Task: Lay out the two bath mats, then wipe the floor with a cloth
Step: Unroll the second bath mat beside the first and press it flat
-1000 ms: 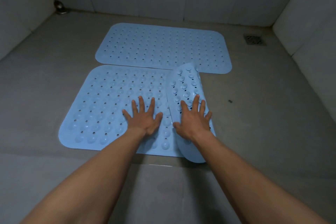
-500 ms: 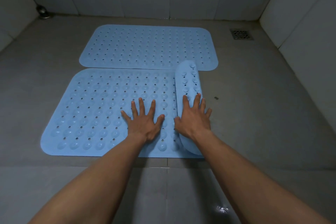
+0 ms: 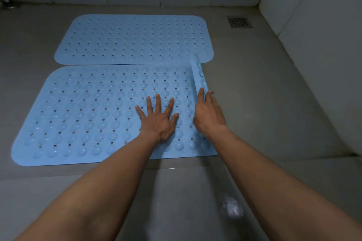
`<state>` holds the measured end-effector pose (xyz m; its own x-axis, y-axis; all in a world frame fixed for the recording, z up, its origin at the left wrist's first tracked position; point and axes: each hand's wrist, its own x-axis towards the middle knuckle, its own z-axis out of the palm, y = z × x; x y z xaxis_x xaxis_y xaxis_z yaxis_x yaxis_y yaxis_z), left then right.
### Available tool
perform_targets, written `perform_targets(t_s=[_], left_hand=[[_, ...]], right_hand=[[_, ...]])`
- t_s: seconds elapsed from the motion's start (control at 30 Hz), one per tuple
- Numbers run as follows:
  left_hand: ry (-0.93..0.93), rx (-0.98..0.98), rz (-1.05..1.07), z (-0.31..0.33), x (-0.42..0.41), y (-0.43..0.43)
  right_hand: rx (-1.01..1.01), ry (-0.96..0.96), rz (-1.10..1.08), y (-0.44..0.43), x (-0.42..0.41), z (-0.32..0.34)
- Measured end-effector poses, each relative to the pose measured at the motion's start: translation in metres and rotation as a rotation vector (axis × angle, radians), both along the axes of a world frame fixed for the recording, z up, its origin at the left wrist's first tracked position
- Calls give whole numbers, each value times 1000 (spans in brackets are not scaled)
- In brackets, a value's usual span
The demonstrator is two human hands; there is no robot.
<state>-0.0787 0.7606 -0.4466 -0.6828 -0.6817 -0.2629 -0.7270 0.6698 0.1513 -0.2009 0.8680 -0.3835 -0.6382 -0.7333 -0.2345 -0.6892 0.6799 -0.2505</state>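
Two light blue bath mats with holes lie on the grey tiled floor (image 3: 274,103). The far mat (image 3: 135,39) is flat near the back wall. The near mat (image 3: 94,111) is almost flat, bumps up; only a narrow strip (image 3: 199,76) at its right edge still stands curled. My left hand (image 3: 158,117) presses flat on the near mat with fingers spread. My right hand (image 3: 208,113) lies with straight fingers against the curled strip, pushing it outward. No cloth is in view.
A square floor drain (image 3: 239,21) sits at the back right by the white wall (image 3: 313,25). A metal fitting (image 3: 5,1) shows at the back left corner. A wet glint (image 3: 231,209) lies on the tile near my right forearm.
The rolled right end of the near mat has unrolled to the right under my right hand, leaving only a thin raised edge. My left hand stayed pressed on the mat.
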Motion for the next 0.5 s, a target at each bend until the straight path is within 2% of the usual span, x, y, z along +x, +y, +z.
perform_targets(t_s=[0.13,0.37,0.5], left_hand=[[-8,-10,-9,-4,-13,7],[16,-41,16,-7,-17,11],[17,-65,10,-6,-16,8]], right_hand=[[-46,101,68,17,-14,-3],[195,282,94,37,-43,-12],[255,279,102,40,-48,-21]])
